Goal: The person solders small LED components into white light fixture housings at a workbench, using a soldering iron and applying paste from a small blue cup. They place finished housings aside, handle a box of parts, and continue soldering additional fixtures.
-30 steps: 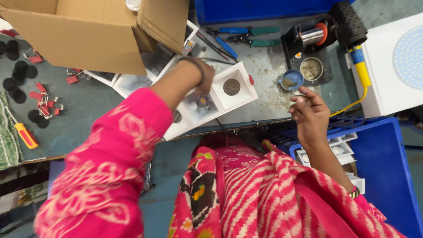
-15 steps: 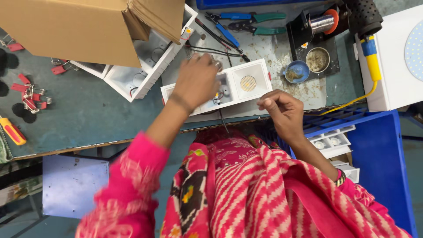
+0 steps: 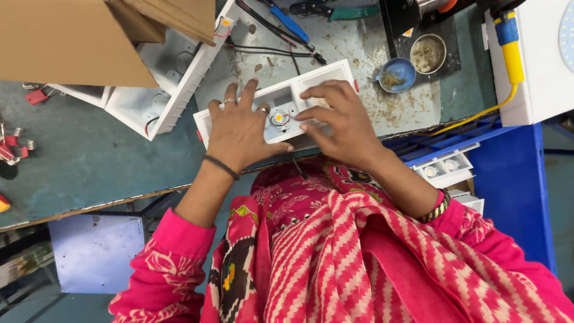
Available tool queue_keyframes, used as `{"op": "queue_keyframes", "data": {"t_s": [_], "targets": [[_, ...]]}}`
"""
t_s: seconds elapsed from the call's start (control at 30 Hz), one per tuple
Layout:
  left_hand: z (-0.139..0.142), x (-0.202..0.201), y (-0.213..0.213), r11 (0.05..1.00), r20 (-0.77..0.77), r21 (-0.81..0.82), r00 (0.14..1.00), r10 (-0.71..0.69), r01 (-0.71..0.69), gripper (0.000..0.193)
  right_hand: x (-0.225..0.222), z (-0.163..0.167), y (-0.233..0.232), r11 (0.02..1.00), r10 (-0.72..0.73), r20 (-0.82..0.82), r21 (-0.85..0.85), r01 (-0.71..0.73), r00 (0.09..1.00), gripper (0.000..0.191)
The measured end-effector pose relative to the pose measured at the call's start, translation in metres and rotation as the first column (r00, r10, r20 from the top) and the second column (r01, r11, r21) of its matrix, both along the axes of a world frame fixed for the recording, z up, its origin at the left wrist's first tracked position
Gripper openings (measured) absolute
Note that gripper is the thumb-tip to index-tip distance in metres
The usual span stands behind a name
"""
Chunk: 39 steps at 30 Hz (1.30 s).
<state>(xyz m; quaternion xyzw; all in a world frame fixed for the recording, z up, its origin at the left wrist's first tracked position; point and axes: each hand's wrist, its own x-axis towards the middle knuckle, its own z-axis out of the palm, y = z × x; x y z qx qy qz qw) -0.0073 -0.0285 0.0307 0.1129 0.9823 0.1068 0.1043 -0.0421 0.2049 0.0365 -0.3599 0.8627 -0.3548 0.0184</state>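
2 hands rest on the white 2-cell light housing (image 3: 281, 104) at the bench edge (image 3: 89, 173): left hand (image 3: 239, 131) flat, fingers spread; right hand (image 3: 335, 119) loosely curled over it, gripping nothing.

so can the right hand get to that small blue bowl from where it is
Probably yes. The right hand rests on the white housing, and the blue bowl sits just beyond it on the bench with nothing between them.

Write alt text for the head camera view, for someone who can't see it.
Both bare hands, left hand and right hand, rest on a white rectangular plastic light housing on a grey-green workbench. A small blue bowl sits beyond; a brown cardboard box upper left.
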Motion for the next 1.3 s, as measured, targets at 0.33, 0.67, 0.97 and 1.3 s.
{"op": "queue_keyframes", "data": {"t_s": [0.33, 0.67, 0.97, 1.3], "targets": [[-0.019, 0.006, -0.002, 0.996, 0.005, 0.075, 0.999, 0.049, -0.049, 0.080, -0.004, -0.005, -0.038, 0.915, 0.169, -0.007, 0.374, -0.154, 0.986, 0.049], [-0.019, 0.031, -0.011, 0.947, -0.098, 0.302, 0.985, 0.142, -0.107, 0.081, -0.007, -0.005, -0.044, 0.861, 0.221, 0.037, 0.462, -0.213, 0.975, 0.050], [-0.010, 0.027, -0.005, 0.952, -0.031, 0.271, 0.988, 0.155, -0.140, 0.070, -0.011, -0.004, -0.044, 0.820, 0.238, 0.104, 0.512, -0.257, 0.966, 0.043], [0.004, -0.009, 0.009, 0.998, 0.183, -0.056, 0.983, 0.029, -0.020, 0.047, -0.011, -0.011, -0.044, 0.846, 0.240, 0.058, 0.477, -0.238, 0.969, 0.035]]}}
